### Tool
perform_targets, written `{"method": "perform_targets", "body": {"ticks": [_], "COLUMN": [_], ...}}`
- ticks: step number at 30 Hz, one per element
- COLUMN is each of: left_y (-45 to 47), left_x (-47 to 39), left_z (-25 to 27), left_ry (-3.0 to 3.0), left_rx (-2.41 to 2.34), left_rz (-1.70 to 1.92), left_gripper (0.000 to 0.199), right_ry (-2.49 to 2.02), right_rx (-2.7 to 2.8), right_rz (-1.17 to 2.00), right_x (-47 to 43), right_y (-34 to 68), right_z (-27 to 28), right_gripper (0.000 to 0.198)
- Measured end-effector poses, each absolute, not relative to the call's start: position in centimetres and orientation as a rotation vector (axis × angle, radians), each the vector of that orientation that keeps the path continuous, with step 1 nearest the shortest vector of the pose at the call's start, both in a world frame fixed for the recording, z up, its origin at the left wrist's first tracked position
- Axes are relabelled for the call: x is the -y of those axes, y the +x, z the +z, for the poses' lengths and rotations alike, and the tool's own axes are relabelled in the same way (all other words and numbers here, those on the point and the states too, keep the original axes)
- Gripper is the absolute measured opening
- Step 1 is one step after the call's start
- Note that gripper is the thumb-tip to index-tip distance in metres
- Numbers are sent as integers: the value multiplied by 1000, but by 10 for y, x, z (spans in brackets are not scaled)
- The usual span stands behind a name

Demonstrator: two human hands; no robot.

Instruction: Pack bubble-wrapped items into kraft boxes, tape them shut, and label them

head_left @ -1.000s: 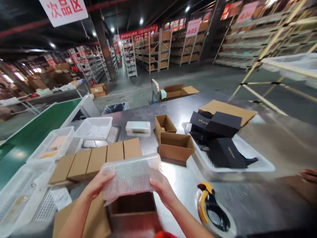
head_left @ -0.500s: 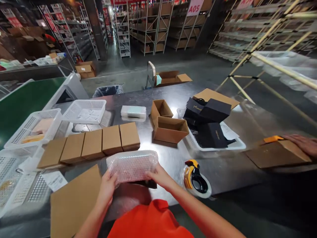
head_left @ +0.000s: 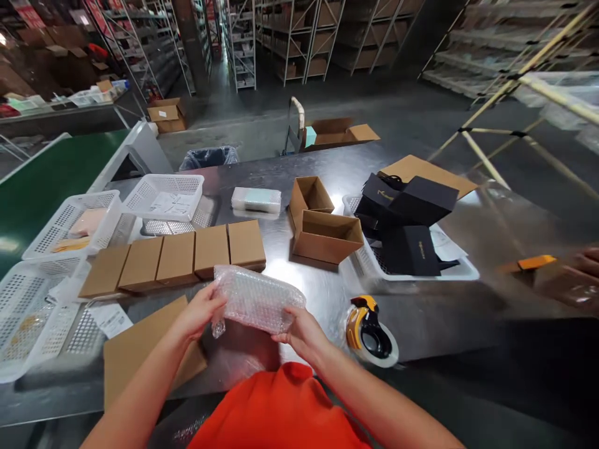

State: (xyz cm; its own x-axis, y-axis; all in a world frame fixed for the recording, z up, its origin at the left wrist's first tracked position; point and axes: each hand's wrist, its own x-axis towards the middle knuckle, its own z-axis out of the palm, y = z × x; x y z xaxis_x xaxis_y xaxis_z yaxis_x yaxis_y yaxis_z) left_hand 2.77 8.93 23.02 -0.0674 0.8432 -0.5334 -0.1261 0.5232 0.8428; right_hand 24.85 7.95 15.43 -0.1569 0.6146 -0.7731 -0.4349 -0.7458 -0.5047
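A bubble-wrapped package [head_left: 257,298], clear and oblong, is held between my two hands just above the metal table. My left hand [head_left: 202,310] grips its left end, where a loose flap of wrap hangs down. Around the right end close the fingers of my right hand [head_left: 302,330], thumb on top. Beyond the package stands a row of several closed brown boxes [head_left: 209,252]. Two open brown cartons [head_left: 329,240] are farther back to the right. A yellow and black tape dispenser [head_left: 371,333] lies to the right of my right hand.
White baskets [head_left: 187,215] stand at the left, near a green conveyor [head_left: 60,156]. Another wrapped package [head_left: 256,199] lies behind the boxes. Black boxes [head_left: 412,206] fill a basket at the right. Flat cardboard [head_left: 140,355] lies near my left arm. A co-worker's hand [head_left: 587,268] is far right.
The package has tilted, its right end now lower and nearer me. My left hand has shifted along its left end. The view has moved slightly, and the co-worker's hand and box have moved.
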Motion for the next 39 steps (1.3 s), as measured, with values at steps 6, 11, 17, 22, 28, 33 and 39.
{"method": "perform_targets", "body": {"ticks": [6,11,17,22,28,33,39], "left_y": [43,56,80,106,93,60,64], "left_x": [-108,-110,-73,-27,2,14,21], "left_z": [234,233,206,175,154,139,129], "left_ry": [665,653,233,133,338,774,1227], "left_rx": [-1427,-1429,-1365,-1506,-1510,-1687,-1848], "left_rz": [901,958,1065,1364,1259,878,412], "left_gripper": [51,55,58,49,50,54,54], "right_ry": [-1338,-1369,-1354,-1356,-1379,-1542,-1738], "right_rx": [263,360,454,512,641,1252,2101], "right_rz": [1647,1490,1397,1447,1896,1738,1224], "right_x": [-66,-68,-74,-74,-84,-88,-88], "right_y": [242,249,261,272,307,311,291], "right_z": [153,145,149,149,147,142,131], "right_gripper": [54,50,50,50,29,33,39]}}
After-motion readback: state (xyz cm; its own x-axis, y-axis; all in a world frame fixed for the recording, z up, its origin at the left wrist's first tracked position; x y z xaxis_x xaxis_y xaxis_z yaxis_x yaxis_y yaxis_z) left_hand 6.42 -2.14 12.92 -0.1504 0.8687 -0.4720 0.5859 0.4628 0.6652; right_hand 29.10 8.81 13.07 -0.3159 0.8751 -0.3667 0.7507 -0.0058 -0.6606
